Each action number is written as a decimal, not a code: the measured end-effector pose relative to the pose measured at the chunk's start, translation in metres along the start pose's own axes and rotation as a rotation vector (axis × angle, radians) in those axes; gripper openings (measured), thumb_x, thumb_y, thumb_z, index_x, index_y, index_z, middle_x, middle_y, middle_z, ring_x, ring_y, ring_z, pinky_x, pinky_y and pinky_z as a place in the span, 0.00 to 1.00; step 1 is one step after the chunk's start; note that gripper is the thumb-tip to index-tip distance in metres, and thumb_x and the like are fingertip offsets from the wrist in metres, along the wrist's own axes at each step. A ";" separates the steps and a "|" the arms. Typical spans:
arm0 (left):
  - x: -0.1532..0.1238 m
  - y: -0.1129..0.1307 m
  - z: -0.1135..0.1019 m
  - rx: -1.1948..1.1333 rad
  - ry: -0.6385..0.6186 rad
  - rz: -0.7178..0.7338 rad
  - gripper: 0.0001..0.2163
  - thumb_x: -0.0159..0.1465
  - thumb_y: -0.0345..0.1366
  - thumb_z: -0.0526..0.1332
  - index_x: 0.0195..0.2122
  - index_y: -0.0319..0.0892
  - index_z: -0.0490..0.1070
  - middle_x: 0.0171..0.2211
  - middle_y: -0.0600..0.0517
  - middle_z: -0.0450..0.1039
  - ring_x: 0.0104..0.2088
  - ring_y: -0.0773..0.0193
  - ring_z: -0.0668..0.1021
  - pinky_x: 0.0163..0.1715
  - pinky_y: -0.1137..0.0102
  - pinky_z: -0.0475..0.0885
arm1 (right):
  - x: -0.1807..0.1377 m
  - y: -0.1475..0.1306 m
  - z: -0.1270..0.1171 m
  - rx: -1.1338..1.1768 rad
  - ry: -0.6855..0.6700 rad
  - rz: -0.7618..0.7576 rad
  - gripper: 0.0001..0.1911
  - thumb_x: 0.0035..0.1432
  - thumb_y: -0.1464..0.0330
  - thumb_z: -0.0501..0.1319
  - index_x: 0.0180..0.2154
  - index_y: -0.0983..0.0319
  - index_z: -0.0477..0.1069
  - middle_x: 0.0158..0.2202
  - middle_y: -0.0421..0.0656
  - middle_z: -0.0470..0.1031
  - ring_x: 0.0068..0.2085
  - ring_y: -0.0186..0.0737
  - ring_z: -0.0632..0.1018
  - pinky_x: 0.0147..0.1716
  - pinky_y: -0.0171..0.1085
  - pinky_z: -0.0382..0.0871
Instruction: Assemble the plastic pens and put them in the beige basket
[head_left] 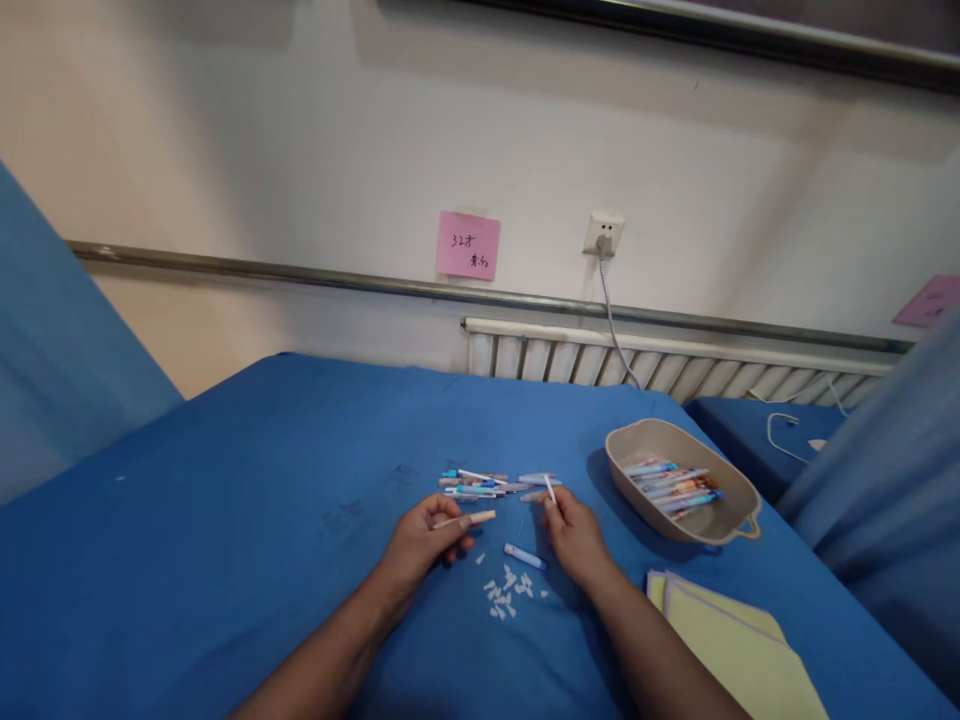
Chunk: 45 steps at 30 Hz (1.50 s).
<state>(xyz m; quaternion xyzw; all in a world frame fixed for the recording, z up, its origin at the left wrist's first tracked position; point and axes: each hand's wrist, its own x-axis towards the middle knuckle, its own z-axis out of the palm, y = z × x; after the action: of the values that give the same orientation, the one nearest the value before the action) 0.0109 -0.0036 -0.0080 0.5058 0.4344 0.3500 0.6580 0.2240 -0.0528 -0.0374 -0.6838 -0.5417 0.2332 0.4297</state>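
Note:
My left hand (437, 532) is closed on a slim pen part with a peach-coloured end (482, 517), pinched between thumb and fingers. Between the thumb and fingers of my right hand (574, 532) a thin white stick (550, 488) points upward. Just beyond both hands lies a pile of pens (474, 485), with a few more pens (538, 480) at its right. A blue and white pen barrel (525, 556) rests on the cloth between my hands. Nearer to me are scattered several small white pieces (510, 590), too small to name.
A beige basin (731, 490) holding several pens stands to the right. Folded yellow cloths (731, 640) lie in front of it. Blue cloth (225, 540) covers the table. Behind are a radiator (570, 352) and a wall socket (603, 234) with a plugged-in cable.

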 end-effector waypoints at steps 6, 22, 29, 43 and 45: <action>-0.007 0.007 0.004 -0.297 -0.067 -0.126 0.13 0.53 0.33 0.68 0.37 0.39 0.68 0.27 0.53 0.75 0.23 0.73 0.73 0.22 0.80 0.66 | -0.008 -0.020 0.007 -0.465 -0.059 -0.003 0.12 0.54 0.58 0.59 0.28 0.60 0.70 0.27 0.42 0.77 0.30 0.41 0.76 0.28 0.35 0.58; -0.012 0.006 0.003 -0.538 -0.298 -0.240 0.08 0.55 0.29 0.62 0.37 0.37 0.71 0.28 0.53 0.69 0.22 0.73 0.69 0.25 0.76 0.65 | -0.012 -0.011 0.000 -0.498 -0.119 -0.082 0.07 0.57 0.69 0.53 0.30 0.61 0.69 0.27 0.44 0.76 0.29 0.40 0.75 0.27 0.35 0.56; -0.014 0.001 0.010 -0.205 -0.112 -0.083 0.09 0.50 0.34 0.66 0.32 0.38 0.72 0.18 0.60 0.58 0.17 0.75 0.57 0.18 0.76 0.51 | -0.019 -0.017 0.004 0.076 -0.041 -0.064 0.09 0.55 0.63 0.56 0.27 0.61 0.66 0.20 0.36 0.67 0.22 0.34 0.66 0.23 0.32 0.57; -0.021 -0.006 0.027 0.034 -0.068 0.051 0.15 0.45 0.45 0.70 0.28 0.38 0.77 0.26 0.51 0.75 0.29 0.63 0.73 0.32 0.72 0.65 | -0.041 -0.035 0.024 0.287 -0.113 -0.071 0.12 0.52 0.60 0.61 0.26 0.63 0.72 0.19 0.37 0.68 0.22 0.31 0.64 0.22 0.30 0.57; -0.020 -0.008 0.026 0.069 -0.046 0.065 0.15 0.47 0.45 0.69 0.28 0.38 0.77 0.25 0.52 0.74 0.28 0.63 0.73 0.31 0.73 0.65 | -0.041 -0.034 0.024 0.314 -0.119 -0.073 0.13 0.52 0.60 0.61 0.27 0.63 0.73 0.20 0.38 0.69 0.22 0.32 0.66 0.23 0.31 0.59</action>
<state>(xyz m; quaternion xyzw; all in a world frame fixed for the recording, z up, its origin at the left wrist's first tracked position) 0.0275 -0.0328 -0.0081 0.5497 0.4144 0.3445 0.6383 0.1742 -0.0820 -0.0271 -0.5730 -0.5478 0.3393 0.5065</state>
